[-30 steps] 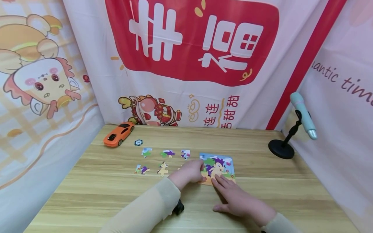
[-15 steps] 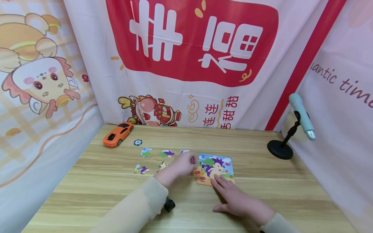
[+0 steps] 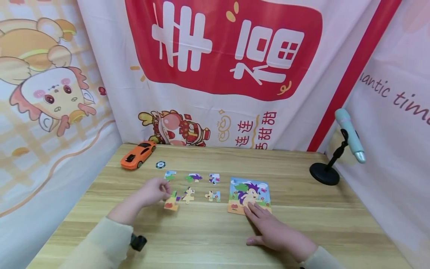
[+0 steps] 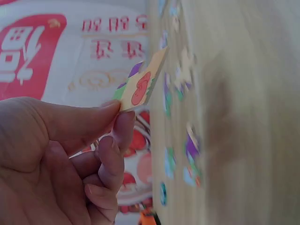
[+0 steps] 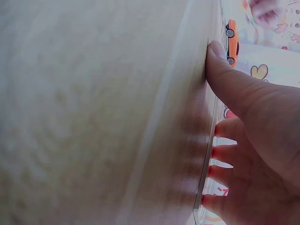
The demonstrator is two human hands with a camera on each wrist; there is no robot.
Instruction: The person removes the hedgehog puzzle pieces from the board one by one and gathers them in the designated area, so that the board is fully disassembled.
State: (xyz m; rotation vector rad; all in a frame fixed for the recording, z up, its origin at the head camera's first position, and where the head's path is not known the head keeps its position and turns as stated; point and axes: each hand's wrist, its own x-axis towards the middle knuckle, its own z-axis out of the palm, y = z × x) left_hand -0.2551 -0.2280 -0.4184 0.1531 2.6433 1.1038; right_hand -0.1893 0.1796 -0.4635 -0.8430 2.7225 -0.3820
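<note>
My left hand [image 3: 152,192] pinches a puzzle piece [image 4: 140,86] between thumb and forefinger, its other fingers curled in. The piece shows a red shape on orange, with green and purple at its edge. It is raised off the table near the left end of two rows of loose puzzle pieces, overlapping the lower left one in the head view. My right hand [image 3: 273,228] lies with straight fingers on the lower edge of a square hedgehog picture board [image 3: 235,200]. Among the loose pieces are a purple-and-green one [image 3: 193,177] and a cream one [image 3: 189,195].
An orange toy car [image 3: 138,155] stands at the back left of the wooden table [image 3: 215,239], with a round chip [image 3: 160,164] beside it. At the back right, a mint-coloured microphone [image 3: 350,135] sits on a black stand [image 3: 324,173]. Printed cloths hang around the table.
My left hand has moved left from the board's left edge to the left end of the loose pieces, carrying the puzzle piece. The right hand has stayed on the board.
</note>
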